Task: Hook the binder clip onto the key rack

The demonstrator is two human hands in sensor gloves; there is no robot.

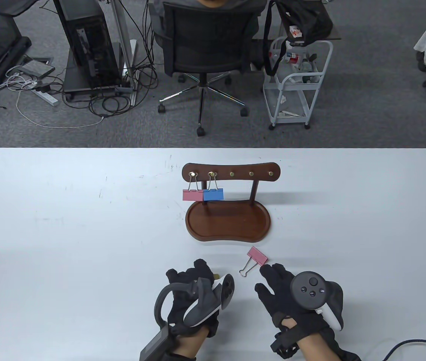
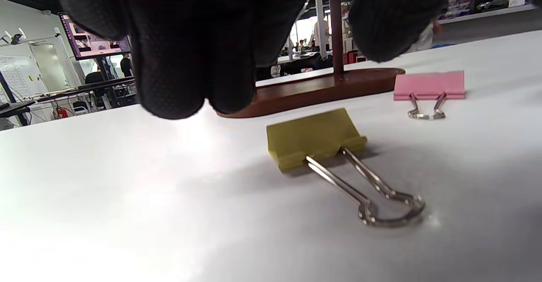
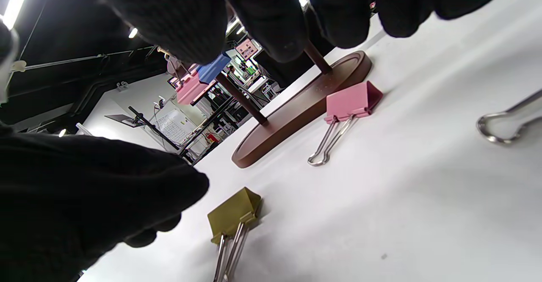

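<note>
A: What is the biggest thing there?
B: The white surface (image 1: 85,210), and on its middle the wooden key rack (image 1: 231,175), standing on an oval tray base (image 1: 228,223).

A: And the hands?
B: Both lie near the front edge. The left hand (image 1: 192,297) hovers low with its fingers (image 2: 178,62) hanging loosely open and gripping nothing. The right hand (image 1: 291,297) is spread wide, fingers (image 3: 262,15) apart, also holding nothing.

A: Where are the clips?
B: Two hang side by side on the rack's two leftmost hooks: a pink hung clip (image 1: 192,194) and a blue clip (image 1: 213,194), their bodies touching. A loose pink binder clip (image 1: 256,255) lies flat just in front of the tray, close to the right fingertips but apart from them. A yellow binder clip (image 2: 313,138) lies under the left fingers, untouched. One more wire handle (image 3: 506,125) shows at the right wrist view's edge; its body is out of sight.
</note>
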